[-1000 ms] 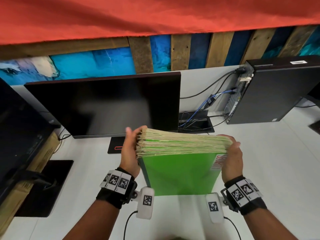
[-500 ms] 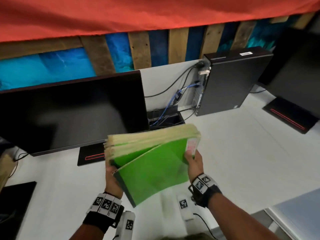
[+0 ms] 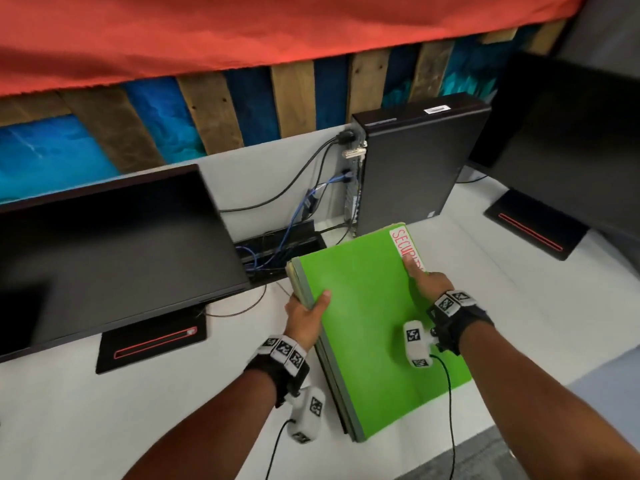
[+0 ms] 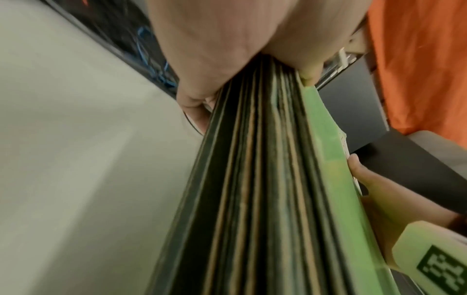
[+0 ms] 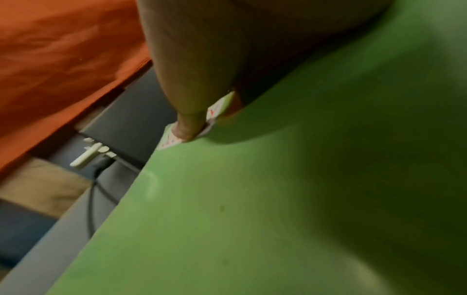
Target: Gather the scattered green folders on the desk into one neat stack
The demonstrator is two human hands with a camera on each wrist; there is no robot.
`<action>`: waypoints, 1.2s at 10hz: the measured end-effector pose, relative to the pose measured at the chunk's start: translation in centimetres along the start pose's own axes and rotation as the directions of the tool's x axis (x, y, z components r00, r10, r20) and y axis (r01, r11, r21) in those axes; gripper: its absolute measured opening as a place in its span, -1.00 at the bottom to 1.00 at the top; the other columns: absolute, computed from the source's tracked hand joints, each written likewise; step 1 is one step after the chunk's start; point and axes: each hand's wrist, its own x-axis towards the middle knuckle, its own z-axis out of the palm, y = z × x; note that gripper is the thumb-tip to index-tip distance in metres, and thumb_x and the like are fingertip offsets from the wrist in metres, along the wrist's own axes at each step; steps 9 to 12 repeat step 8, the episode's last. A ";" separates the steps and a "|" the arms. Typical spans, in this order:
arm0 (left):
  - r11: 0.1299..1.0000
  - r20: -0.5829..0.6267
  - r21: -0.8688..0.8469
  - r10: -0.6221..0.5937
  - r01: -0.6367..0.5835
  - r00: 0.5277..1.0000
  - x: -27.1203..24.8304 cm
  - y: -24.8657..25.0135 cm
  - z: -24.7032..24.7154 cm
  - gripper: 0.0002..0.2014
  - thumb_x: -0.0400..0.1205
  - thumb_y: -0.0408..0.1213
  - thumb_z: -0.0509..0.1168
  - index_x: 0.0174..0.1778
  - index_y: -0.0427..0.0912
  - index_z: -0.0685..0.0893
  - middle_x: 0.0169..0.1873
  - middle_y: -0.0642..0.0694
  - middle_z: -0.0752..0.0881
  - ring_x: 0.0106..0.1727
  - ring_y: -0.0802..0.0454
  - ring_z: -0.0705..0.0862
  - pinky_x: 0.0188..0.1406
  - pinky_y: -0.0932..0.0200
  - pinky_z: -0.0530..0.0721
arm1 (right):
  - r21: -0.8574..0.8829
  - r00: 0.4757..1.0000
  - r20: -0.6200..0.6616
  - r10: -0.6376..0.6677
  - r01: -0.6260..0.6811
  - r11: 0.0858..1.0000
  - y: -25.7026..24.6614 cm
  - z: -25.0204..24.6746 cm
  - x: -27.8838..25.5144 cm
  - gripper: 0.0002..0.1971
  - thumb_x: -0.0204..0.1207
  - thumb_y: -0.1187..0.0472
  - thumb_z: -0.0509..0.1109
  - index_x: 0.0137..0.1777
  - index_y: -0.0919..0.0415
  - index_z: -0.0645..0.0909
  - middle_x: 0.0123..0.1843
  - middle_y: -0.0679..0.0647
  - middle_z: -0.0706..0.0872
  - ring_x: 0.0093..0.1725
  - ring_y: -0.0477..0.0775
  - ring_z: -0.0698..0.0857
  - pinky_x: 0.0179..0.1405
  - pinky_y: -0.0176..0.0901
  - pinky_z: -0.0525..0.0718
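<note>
A thick stack of green folders lies flat, cover up, low over the white desk; whether it touches the desk is hidden. A white label with red letters runs along its far right edge. My left hand grips the left spine edge, thumb on top and fingers underneath. In the left wrist view the stack's layered edges run out from the palm. My right hand holds the right edge with its thumb pressed on the label; its other fingers are hidden.
A black monitor on its base stands to the left. A cable box and a black computer tower sit just behind the stack. A second monitor stands at the right. The desk's front edge runs at the lower right.
The stack stood on edge between my hands, then tipped over; now it lies flat, cover up, further right in front of the tower. Both hands kept hold.
</note>
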 end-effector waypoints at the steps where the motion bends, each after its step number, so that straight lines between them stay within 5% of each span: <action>1: 0.993 0.010 0.064 -0.100 0.099 0.995 1.7 0.3 4.0 -0.29 0.48 0.13 0.43 0.42 -0.24 0.48 0.36 -0.25 0.58 0.31 -0.21 0.61 0.38 -0.01 0.56 | -0.057 0.999 -0.007 0.053 -0.053 0.997 1.9 -2.2 3.2 -0.04 0.33 -0.58 0.05 0.15 0.38 0.64 -0.02 0.28 0.67 -0.09 0.23 0.63 -0.11 -0.09 0.46; 2: 0.973 -0.023 0.114 -0.201 0.202 0.979 2.5 0.6 7.1 -0.20 0.53 0.10 0.39 0.51 -0.39 0.30 0.44 -0.32 0.49 0.44 -0.24 0.50 0.38 0.08 0.46 | -0.113 1.000 -0.021 0.017 -0.019 0.993 3.5 -3.7 5.9 -0.16 0.36 -0.52 0.11 0.05 0.31 0.69 0.00 0.31 0.76 -0.07 0.28 0.70 -0.10 -0.03 0.59; 4: 0.931 -0.058 0.132 -0.336 0.341 0.940 3.2 0.2 11.5 -0.28 0.47 0.22 0.38 0.27 -0.34 0.47 0.27 -0.36 0.62 0.27 -0.25 0.62 0.20 0.07 0.57 | -0.226 0.995 -0.096 0.021 -0.042 0.973 5.3 -5.4 9.4 -0.38 0.43 -0.31 0.30 0.23 0.22 0.66 0.15 0.28 0.74 0.14 0.33 0.68 0.09 0.01 0.60; 5: 0.915 -0.026 0.193 -0.356 0.354 0.934 4.0 -0.5 12.8 0.13 0.05 0.64 0.25 0.25 -0.28 0.50 0.15 -0.28 0.68 0.18 -0.25 0.67 0.20 -0.08 0.65 | -0.223 0.994 -0.098 0.045 -0.066 0.973 5.7 -6.1 10.4 -0.38 0.41 -0.31 0.32 0.24 0.20 0.66 0.17 0.26 0.74 0.16 0.32 0.67 0.13 0.03 0.60; 6: 0.897 0.012 0.223 -0.394 0.382 0.919 4.9 -0.4 12.9 -0.08 0.29 0.43 0.37 0.28 -0.33 0.53 0.20 -0.29 0.67 0.23 -0.25 0.65 0.21 -0.15 0.66 | -0.261 0.994 -0.095 0.050 -0.073 0.962 6.2 -6.3 10.6 -0.40 0.40 -0.30 0.35 0.25 0.15 0.66 0.20 0.24 0.74 0.21 0.30 0.66 0.18 0.01 0.60; 7: 0.889 -0.022 0.243 -0.395 0.388 0.919 5.5 0.1 12.3 -0.06 0.28 0.32 0.41 0.37 -0.35 0.49 0.31 -0.30 0.62 0.31 -0.25 0.62 0.25 -0.14 0.65 | -0.404 0.998 -0.067 0.008 -0.035 0.914 6.6 -5.5 10.7 -0.43 0.35 -0.31 0.32 0.20 0.07 0.67 0.17 0.19 0.76 0.17 0.25 0.70 0.12 -0.07 0.64; 8: 0.929 -0.043 0.150 -0.336 0.339 0.941 5.3 0.1 10.7 -0.05 0.44 0.18 0.41 0.62 -0.26 0.18 0.56 -0.22 0.36 0.48 -0.20 0.47 0.31 -0.19 0.61 | -0.417 0.996 -0.091 -0.009 -0.029 0.908 7.1 -5.0 10.7 -0.42 0.37 -0.23 0.39 0.30 0.08 0.54 0.20 0.24 0.74 0.17 0.26 0.70 0.08 -0.05 0.61; 12: 0.929 -0.043 0.150 -0.336 0.339 0.941 5.3 0.1 10.7 -0.05 0.44 0.18 0.41 0.62 -0.26 0.18 0.56 -0.22 0.36 0.48 -0.20 0.47 0.31 -0.19 0.61 | -0.417 0.996 -0.091 -0.009 -0.029 0.908 7.1 -5.0 10.7 -0.42 0.37 -0.23 0.39 0.30 0.08 0.54 0.20 0.24 0.74 0.17 0.26 0.70 0.08 -0.05 0.61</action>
